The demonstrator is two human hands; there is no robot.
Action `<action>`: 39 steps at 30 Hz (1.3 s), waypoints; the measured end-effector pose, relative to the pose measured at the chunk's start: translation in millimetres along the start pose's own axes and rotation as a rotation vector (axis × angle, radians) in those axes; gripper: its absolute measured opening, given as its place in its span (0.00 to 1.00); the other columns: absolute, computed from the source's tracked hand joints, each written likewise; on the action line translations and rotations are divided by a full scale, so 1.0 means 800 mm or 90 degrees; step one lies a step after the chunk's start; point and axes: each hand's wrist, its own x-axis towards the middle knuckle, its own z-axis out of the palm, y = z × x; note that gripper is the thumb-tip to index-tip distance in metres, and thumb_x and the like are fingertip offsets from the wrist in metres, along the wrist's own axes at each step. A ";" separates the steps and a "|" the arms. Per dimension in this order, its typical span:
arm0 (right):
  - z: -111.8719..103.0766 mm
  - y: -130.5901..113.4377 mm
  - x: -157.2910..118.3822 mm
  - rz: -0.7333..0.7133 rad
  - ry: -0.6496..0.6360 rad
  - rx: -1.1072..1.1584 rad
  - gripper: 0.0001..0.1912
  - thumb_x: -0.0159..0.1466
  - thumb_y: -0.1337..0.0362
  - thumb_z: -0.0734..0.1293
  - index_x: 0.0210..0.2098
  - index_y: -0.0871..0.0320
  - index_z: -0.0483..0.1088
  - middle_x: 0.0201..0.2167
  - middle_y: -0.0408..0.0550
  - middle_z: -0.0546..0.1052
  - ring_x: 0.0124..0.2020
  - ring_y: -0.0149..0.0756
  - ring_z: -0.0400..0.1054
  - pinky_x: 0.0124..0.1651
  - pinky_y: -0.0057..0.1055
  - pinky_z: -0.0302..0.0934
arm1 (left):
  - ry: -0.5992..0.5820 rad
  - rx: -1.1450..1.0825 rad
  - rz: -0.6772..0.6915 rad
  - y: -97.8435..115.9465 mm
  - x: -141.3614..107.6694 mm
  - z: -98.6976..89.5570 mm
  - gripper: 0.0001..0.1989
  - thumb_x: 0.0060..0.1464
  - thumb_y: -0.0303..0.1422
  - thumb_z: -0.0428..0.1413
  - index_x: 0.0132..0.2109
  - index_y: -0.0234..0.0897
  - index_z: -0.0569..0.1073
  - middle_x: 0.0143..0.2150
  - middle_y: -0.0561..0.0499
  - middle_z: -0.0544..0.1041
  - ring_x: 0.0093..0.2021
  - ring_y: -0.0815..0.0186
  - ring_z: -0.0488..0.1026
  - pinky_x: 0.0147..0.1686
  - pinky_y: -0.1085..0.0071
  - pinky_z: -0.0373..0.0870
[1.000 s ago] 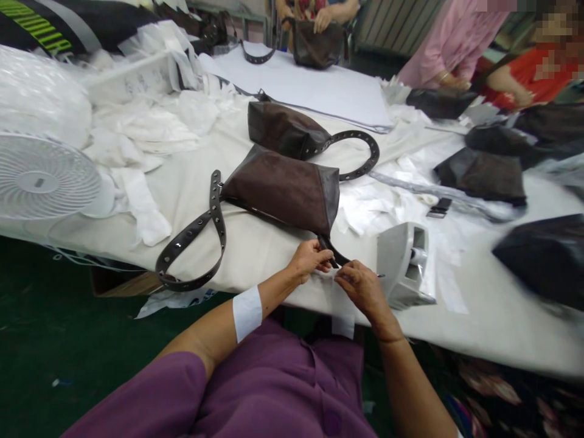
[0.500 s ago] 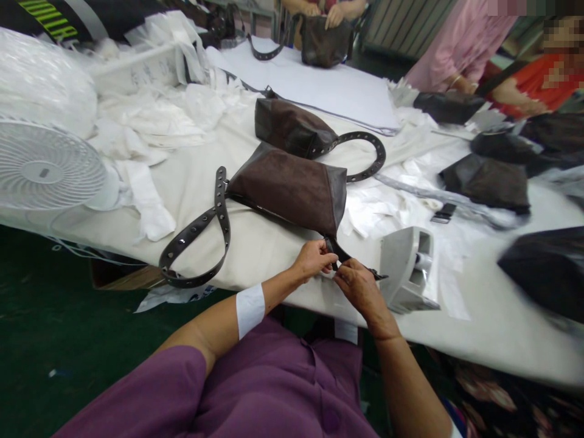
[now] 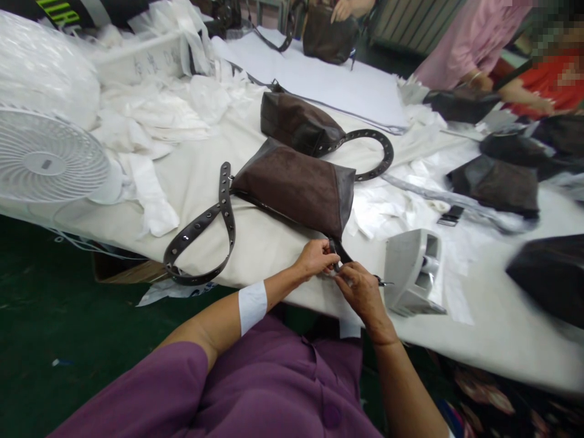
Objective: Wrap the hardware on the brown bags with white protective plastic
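Pinching the strap end of a brown leather shoulder bag near the edge of the bench, the left hand closes firmly to steady it for the right hand, whose curled hold is partly hidden.

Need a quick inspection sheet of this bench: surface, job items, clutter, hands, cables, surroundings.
surface: long table under off-white cloth
job's things: dark brown bag lying flat, its eyeleted black strap looped on the cloth, narrow strap end at the hands
clutter: white wrapping sheets, grey plastic fixture, small black buckle, second brown bag, white fan
hands: left hand and right hand pinch the strap end; a small pointed metal item shows past the right fingers, unclear what
cables: thin white cord below the table edge by the fan
surroundings: co-worker's hand on a bag across the table, person in pink, green floor
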 end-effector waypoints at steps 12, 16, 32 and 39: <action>0.003 0.004 -0.003 0.013 0.013 -0.014 0.07 0.62 0.65 0.63 0.27 0.56 0.69 0.32 0.48 0.72 0.33 0.36 0.67 0.39 0.31 0.60 | -0.009 -0.147 -0.045 0.013 0.004 -0.004 0.08 0.47 0.26 0.57 0.28 0.34 0.63 0.20 0.55 0.70 0.18 0.72 0.68 0.16 0.77 0.66; 0.006 0.005 -0.005 0.005 0.041 -0.013 0.07 0.62 0.65 0.62 0.28 0.56 0.69 0.34 0.49 0.72 0.35 0.36 0.68 0.40 0.31 0.61 | 0.022 -0.116 -0.053 0.014 0.003 -0.002 0.09 0.46 0.25 0.57 0.27 0.34 0.63 0.19 0.56 0.69 0.17 0.73 0.67 0.16 0.78 0.65; 0.008 -0.006 0.004 0.023 0.033 0.009 0.06 0.63 0.66 0.61 0.29 0.56 0.66 0.35 0.50 0.70 0.36 0.37 0.67 0.42 0.33 0.61 | 0.033 0.071 0.013 0.010 0.004 -0.003 0.09 0.43 0.27 0.56 0.24 0.36 0.62 0.19 0.56 0.67 0.19 0.72 0.67 0.17 0.80 0.62; 0.018 -0.012 -0.001 0.061 0.073 0.065 0.06 0.58 0.73 0.63 0.28 0.56 0.64 0.32 0.46 0.69 0.34 0.34 0.66 0.39 0.29 0.62 | 0.052 0.131 0.023 0.002 0.005 -0.003 0.08 0.43 0.31 0.53 0.24 0.37 0.60 0.18 0.59 0.63 0.17 0.73 0.61 0.16 0.79 0.56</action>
